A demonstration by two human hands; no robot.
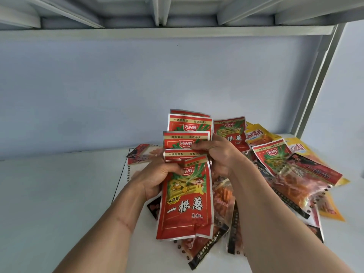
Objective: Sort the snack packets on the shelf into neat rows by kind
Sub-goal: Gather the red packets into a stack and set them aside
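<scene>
I hold a fanned stack of red snack packets (185, 201) with green-onion pictures above the shelf. My left hand (157, 178) grips the stack's left edge, thumb on the front packet. My right hand (214, 154) grips the stack from the right, fingers curled over the upper packets. Two more red packets of the same kind, one (230, 133) at the back and one (271, 156) to the right, lie in a mixed pile. Yellow packets (258, 134) and clear packets with orange-red strips (301, 184) fill the pile's right side.
The white shelf board (59, 194) stretches out to the left. A pale blue back wall (118, 85) stands behind. An upper shelf (167, 30) hangs overhead and a metal upright (319, 81) rises at the right. A clear packet (141, 152) lies left of the stack.
</scene>
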